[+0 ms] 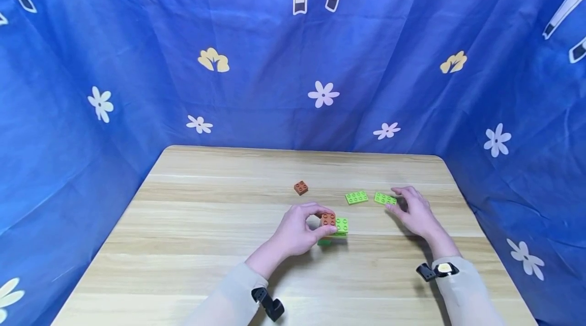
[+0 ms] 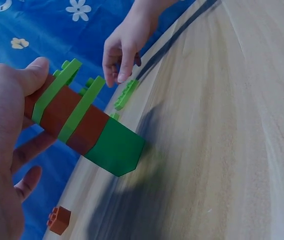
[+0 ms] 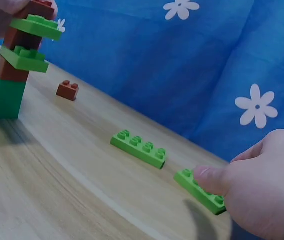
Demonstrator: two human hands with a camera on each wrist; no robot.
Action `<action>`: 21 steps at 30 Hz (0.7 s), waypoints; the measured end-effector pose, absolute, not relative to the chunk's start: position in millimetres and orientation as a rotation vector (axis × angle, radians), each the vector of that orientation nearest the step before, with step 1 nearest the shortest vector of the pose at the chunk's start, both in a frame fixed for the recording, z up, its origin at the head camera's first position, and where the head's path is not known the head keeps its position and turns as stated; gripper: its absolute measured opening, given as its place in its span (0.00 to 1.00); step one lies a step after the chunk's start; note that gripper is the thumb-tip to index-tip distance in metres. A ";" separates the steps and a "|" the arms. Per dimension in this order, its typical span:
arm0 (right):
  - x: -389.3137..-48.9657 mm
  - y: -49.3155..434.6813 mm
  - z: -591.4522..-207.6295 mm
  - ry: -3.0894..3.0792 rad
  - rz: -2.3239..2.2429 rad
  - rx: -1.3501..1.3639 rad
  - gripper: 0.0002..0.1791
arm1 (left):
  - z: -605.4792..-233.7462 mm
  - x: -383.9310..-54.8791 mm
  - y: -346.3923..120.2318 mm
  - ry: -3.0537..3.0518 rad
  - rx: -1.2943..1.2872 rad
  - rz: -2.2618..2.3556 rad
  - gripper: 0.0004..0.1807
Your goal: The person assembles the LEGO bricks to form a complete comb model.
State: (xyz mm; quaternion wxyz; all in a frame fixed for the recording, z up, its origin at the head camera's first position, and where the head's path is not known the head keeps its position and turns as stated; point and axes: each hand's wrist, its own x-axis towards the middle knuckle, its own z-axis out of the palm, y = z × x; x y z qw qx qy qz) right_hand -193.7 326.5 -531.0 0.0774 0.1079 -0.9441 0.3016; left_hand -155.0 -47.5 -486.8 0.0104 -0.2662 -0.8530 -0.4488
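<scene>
My left hand [image 1: 298,230] grips the brown top brick [image 1: 328,219] of an upright stack, thumb on one side and fingers on the other. Below that brick, light green plates [image 3: 23,60] alternate with brown bricks and stick out to one side. A dark green block [image 2: 115,147] forms the base. Over at the right, my right hand [image 1: 417,215] is at a loose light green plate [image 1: 383,198], with thumb and fingers spread about its near end. In the right wrist view the thumb overlaps this plate; firm contact cannot be made out.
A second light green plate [image 1: 356,197] lies just left of the one by my right hand. Farther left sits a small brown brick [image 1: 300,187]. Blue patterned cloth [image 1: 274,107] hangs behind and beside the wooden table [image 1: 183,244].
</scene>
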 end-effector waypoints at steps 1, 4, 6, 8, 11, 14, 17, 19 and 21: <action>-194.6 326.6 -532.7 -2.825 0.907 0.313 0.33 | -486.7 -155.1 -47.4 -2.663 -0.829 -1.399 0.22; -197.0 327.6 -537.1 -2.836 0.914 0.291 0.34 | -486.6 -155.1 -47.3 -2.664 -0.829 -1.394 0.22; -198.4 328.3 -540.2 -2.849 0.907 0.281 0.34 | -486.8 -155.2 -47.3 -2.666 -0.831 -1.384 0.22; -199.4 328.2 -542.8 -2.861 0.892 0.275 0.34 | -486.9 -154.9 -47.7 -2.664 -0.836 -1.375 0.21; -199.8 327.7 -546.0 -2.860 0.867 0.279 0.32 | -486.8 -154.5 -47.9 -2.663 -0.843 -1.365 0.22; -199.1 326.7 -547.8 -2.851 0.856 0.276 0.29 | -486.4 -154.1 -48.0 -2.668 -0.848 -1.352 0.22; -198.6 325.7 -549.3 -2.848 0.842 0.272 0.26 | -486.1 -154.4 -47.9 -2.674 -0.856 -1.335 0.23; -198.5 325.1 -550.5 -2.854 0.822 0.265 0.25 | -485.7 -154.3 -48.1 -2.674 -0.863 -1.325 0.24; -198.5 324.5 -551.7 -2.862 0.799 0.255 0.24 | -485.3 -154.0 -48.3 -2.671 -0.869 -1.319 0.24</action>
